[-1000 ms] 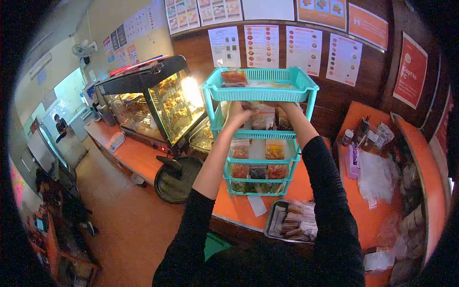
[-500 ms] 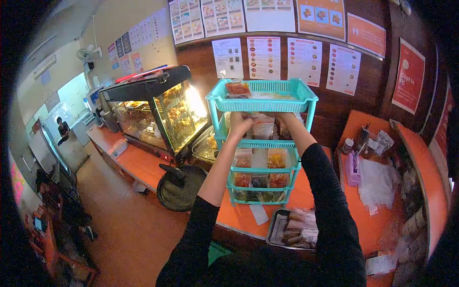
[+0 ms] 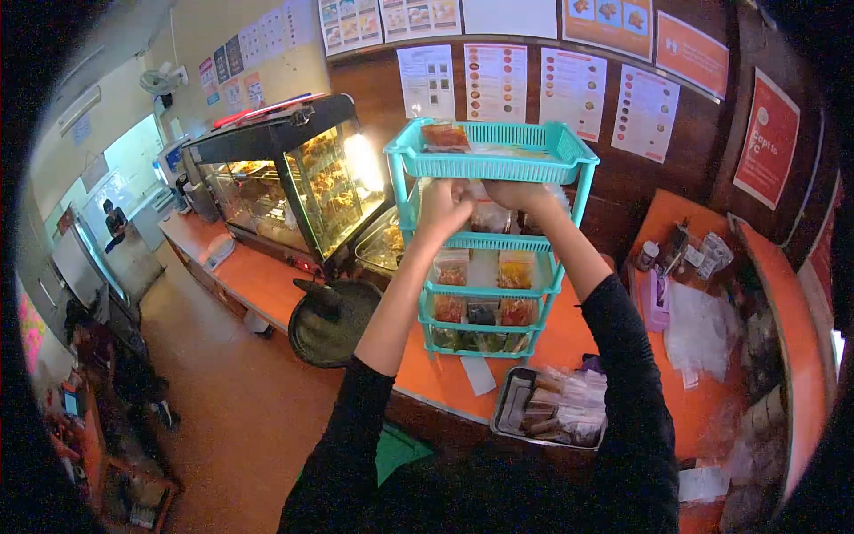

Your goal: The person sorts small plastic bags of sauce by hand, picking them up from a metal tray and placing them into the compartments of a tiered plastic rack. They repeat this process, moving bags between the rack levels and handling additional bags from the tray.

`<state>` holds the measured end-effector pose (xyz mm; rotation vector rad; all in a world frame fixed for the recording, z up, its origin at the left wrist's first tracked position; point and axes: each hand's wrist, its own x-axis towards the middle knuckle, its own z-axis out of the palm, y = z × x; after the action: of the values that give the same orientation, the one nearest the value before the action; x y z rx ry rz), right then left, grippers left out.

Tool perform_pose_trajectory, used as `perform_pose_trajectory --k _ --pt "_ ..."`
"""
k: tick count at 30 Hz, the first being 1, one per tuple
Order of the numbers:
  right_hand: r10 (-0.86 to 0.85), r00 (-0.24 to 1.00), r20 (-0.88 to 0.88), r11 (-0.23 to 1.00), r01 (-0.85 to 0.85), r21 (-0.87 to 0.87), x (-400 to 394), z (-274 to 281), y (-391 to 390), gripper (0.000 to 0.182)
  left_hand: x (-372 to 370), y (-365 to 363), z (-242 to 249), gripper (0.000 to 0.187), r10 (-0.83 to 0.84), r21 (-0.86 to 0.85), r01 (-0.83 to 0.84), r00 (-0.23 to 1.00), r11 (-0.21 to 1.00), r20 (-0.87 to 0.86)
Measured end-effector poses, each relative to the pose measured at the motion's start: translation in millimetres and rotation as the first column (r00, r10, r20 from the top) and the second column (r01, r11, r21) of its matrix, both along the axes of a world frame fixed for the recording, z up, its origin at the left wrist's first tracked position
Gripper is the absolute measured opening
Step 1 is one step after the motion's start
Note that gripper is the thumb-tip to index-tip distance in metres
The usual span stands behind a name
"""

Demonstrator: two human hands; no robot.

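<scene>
A clear plastic packet with dark and pale contents (image 3: 487, 214) stands upright on the second tier of the turquoise plastic tiered basket rack (image 3: 569, 153), directly beneath the rack's top basket and at the front of that tier. The left hand (image 3: 442, 207) and right hand (image 3: 516, 193) are both raised to this tier, close together with fingers curled at the packet's top edge; whether either hand fully grips it cannot be determined. The rack stands upright, four tiers visible, each holding packets.
</scene>
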<state>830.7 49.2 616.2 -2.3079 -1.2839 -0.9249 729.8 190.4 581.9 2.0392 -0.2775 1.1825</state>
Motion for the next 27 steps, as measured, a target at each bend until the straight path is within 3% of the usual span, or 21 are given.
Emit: perform_pose_trajectory --k 2,4,6,8,9,11,13,15,16,18,20,21,23,26,27 --pt "0.047 0.997 -0.063 0.999 -0.046 0.017 -40 1 -15 0.037 -5 6 -4 0.024 0.001 0.006 -0.001 0.997 1.000 -0.073" --pt "-0.180 0.981 0.073 0.972 0.188 -0.140 -91 9 -30 0.040 -29 -2 5 0.028 0.342 0.355 -0.275 0.929 0.893 -0.141" --pt "-0.217 0.974 0.059 0.965 0.223 -0.138 -100 -17 -42 0.042 -34 -9 13 0.033 0.421 0.388 -0.299 0.862 0.872 -0.283" --pt "0.091 0.994 -0.056 0.996 -0.090 0.015 -156 -6 -70 0.040 -18 7 4 0.035 0.421 0.521 -0.159 0.796 0.838 -0.435" --pt "0.069 0.991 -0.114 0.998 -0.069 -0.001 -175 -15 -85 0.040 -13 11 -1 0.034 0.392 0.520 -0.112 0.792 0.847 -0.468" --pt "0.308 0.862 -0.403 0.951 -0.293 0.100 -206 -25 -114 0.032 -19 10 5 0.033 0.400 0.545 -0.084 0.772 0.834 -0.494" --pt "0.316 0.726 -0.611 0.942 -0.315 0.113 -219 -66 -146 0.023 -19 4 -5 0.033 0.422 0.571 -0.073 0.750 0.818 -0.510" --pt "0.169 0.589 -0.790 0.949 -0.313 -0.030 -219 -128 -180 0.028 -28 -1 -29 0.020 0.415 0.497 -0.345 0.909 0.796 -0.035" --pt "0.082 0.611 -0.787 0.962 -0.255 -0.097 -220 -175 -197 0.031 -39 -10 -34 0.020 0.409 0.493 -0.337 0.912 0.802 -0.042" --pt "-0.010 0.624 -0.781 0.968 -0.188 -0.163 -237 -238 -217 0.034 -72 -35 -41 0.013 0.261 0.292 -0.341 0.924 0.893 0.280" --pt "-0.318 0.656 -0.685 0.931 0.080 -0.355 -260 -271 -228 0.035 -106 -60 -69 0.014 0.141 0.250 -0.219 0.945 0.943 0.296" --pt "-0.324 0.654 -0.684 0.929 0.085 -0.359 -268 -288 -231 0.035 -123 -73 -92 0.015 0.044 0.237 -0.093 0.978 0.967 0.204" --pt "-0.350 0.757 -0.552 0.936 0.310 -0.169 -276 -315 -232 0.033 -146 -93 -153 0.017 -0.182 0.179 0.188 0.982 0.966 -0.050" --pt "-0.406 0.729 -0.551 0.914 0.312 -0.261 -273 -331 -235 0.030 -155 -109 -272 0.023 -0.517 -0.045 0.550 0.751 0.834 -0.411" --pt "-0.409 0.729 -0.549 0.912 0.318 -0.258 -272 -335 -236 0.030 -160 -115 -299 0.027 -0.497 -0.025 0.566 0.701 0.824 -0.511"
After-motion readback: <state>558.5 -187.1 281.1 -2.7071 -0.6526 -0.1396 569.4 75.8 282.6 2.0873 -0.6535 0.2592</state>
